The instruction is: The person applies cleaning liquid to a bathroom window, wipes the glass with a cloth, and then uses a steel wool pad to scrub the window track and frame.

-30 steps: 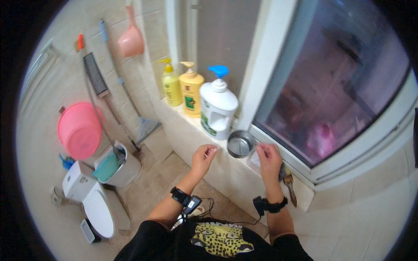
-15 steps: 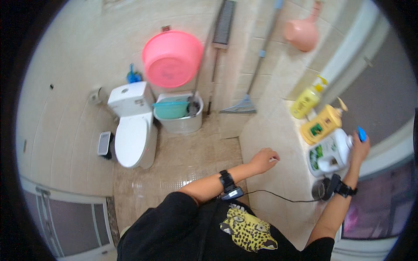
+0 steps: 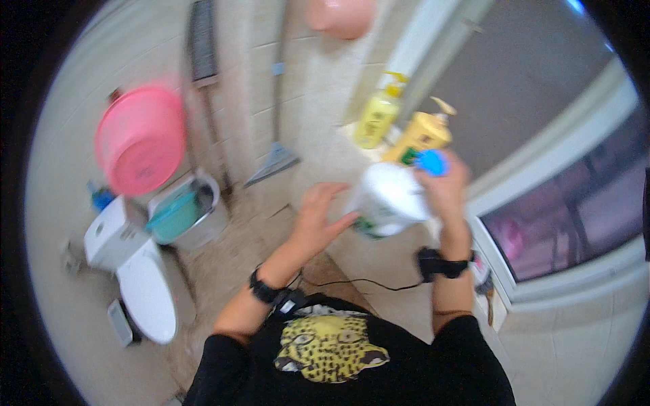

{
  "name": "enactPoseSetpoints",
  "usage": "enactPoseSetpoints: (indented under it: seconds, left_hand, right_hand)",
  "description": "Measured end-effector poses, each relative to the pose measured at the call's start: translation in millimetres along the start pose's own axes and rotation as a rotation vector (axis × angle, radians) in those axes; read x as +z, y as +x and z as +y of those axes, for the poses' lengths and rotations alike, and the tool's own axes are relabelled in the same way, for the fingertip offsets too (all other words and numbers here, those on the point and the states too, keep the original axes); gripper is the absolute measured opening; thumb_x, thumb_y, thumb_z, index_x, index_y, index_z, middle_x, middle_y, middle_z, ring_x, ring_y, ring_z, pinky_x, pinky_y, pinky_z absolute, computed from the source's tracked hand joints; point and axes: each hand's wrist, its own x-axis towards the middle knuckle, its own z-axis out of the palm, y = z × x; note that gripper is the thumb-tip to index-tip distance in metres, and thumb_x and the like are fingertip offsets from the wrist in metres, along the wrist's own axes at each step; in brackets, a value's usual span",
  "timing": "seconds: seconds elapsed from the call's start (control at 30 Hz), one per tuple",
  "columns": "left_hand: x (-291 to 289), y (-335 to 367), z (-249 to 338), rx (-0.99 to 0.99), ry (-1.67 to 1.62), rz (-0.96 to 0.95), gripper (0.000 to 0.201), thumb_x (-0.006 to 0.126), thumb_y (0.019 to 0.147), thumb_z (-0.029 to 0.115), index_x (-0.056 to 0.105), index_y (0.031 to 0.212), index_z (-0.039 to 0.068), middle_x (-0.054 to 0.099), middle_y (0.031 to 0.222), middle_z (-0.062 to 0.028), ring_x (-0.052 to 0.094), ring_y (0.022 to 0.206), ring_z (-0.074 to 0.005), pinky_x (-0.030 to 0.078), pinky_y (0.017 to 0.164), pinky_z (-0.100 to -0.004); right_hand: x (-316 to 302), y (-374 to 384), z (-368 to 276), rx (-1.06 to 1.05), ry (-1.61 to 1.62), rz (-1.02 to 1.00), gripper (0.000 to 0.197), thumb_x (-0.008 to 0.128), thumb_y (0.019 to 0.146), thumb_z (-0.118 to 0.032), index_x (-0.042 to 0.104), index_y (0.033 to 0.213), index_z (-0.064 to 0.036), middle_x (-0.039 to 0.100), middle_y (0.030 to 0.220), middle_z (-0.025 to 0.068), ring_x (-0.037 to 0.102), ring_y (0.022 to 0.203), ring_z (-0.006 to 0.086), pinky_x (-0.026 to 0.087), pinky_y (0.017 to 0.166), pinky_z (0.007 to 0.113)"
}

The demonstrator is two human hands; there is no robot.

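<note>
A large white plastic bottle (image 3: pixel 393 199) with a green label hangs in front of me, smeared by motion. My right hand (image 3: pixel 450 193) is closed around its upper end, beside the blue cap (image 3: pixel 431 162). My left hand (image 3: pixel 315 220) is at the bottle's other side, thumb and fingers spread. The thumb tip meets the bottle's edge in view, but I cannot tell whether it presses on it. Just beyond the bottle, a yellow pump bottle (image 3: pixel 421 135) and a paler yellow pump bottle (image 3: pixel 380 115) stand on the ledge.
A window frame (image 3: pixel 491 183) borders the ledge on the right. At the left are a white toilet (image 3: pixel 145 291), a pink basin (image 3: pixel 142 142) on the wall and a white tub (image 3: pixel 213 220) holding a teal basin (image 3: pixel 177 218). A squeegee (image 3: pixel 274 162) leans nearby. A cable (image 3: pixel 352 281) runs between my wrists.
The white bottle has come off the ledge and moved toward me in my right hand. My left hand has come up beside it with fingers spread. The whole view has turned right.
</note>
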Motion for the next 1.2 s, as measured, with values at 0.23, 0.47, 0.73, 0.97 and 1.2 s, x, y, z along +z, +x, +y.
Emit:
enactPoseSetpoints:
  seconds: [0.23, 0.47, 0.73, 0.97, 1.2]
  left_hand:
    - [17, 0, 10, -0.080, 0.243, -0.212, 0.035, 0.074, 0.065, 0.015, 0.062, 0.096, 0.006, 0.061, 0.094, -0.0119, 0.055, 0.090, -0.0315, 0.046, 0.074, -0.0381]
    - [29, -49, -39, -0.256, 0.402, 0.019, 0.020, 0.074, 0.065, 0.015, 0.064, 0.077, 0.004, 0.063, 0.075, -0.0160, 0.057, 0.067, -0.0346, 0.047, 0.062, -0.0399]
    - [-25, -105, -67, -1.029, 0.076, 0.299, 0.018, 0.075, 0.076, 0.021, 0.066, 0.075, 0.005, 0.063, 0.070, -0.0017, 0.054, 0.059, -0.0108, 0.043, 0.055, -0.0271]
    - [-53, -178, -133, -1.191, -0.618, 0.526, 0.015, 0.068, 0.081, 0.015, 0.060, 0.090, 0.004, 0.057, 0.073, 0.0008, 0.052, 0.062, -0.0082, 0.044, 0.056, -0.0217]
    - [-129, -264, -219, -1.313, -0.573, 0.760, 0.013, 0.061, 0.087, 0.017, 0.056, 0.092, 0.005, 0.055, 0.075, -0.0018, 0.051, 0.059, -0.0104, 0.046, 0.052, -0.0205]
  right_hand:
    - [86, -60, 40, -0.080, 0.232, -0.295, 0.027, 0.074, 0.064, -0.015, 0.062, 0.086, -0.0053, 0.063, 0.075, 0.0075, 0.060, 0.070, 0.0183, 0.048, 0.066, 0.032]
    - [57, -29, 41, -0.338, 0.161, -1.000, 0.050, 0.078, 0.064, -0.034, 0.057, 0.100, -0.0055, 0.061, 0.100, 0.0167, 0.061, 0.092, 0.0286, 0.047, 0.078, 0.040]
    - [-25, 142, 63, -0.449, -0.629, 0.252, 0.051, 0.069, 0.076, -0.032, 0.053, 0.120, -0.0115, 0.050, 0.122, 0.0193, 0.054, 0.108, 0.0317, 0.047, 0.086, 0.044]
    - [-15, 185, 102, -0.255, -0.551, 0.034, 0.028, 0.060, 0.083, -0.031, 0.062, 0.094, -0.0060, 0.064, 0.088, 0.0184, 0.062, 0.083, 0.0343, 0.047, 0.075, 0.042]
    - [32, 52, -31, -0.576, -0.233, 0.117, 0.015, 0.059, 0.079, -0.013, 0.062, 0.093, -0.0077, 0.063, 0.089, 0.0120, 0.062, 0.082, 0.0286, 0.048, 0.071, 0.034]
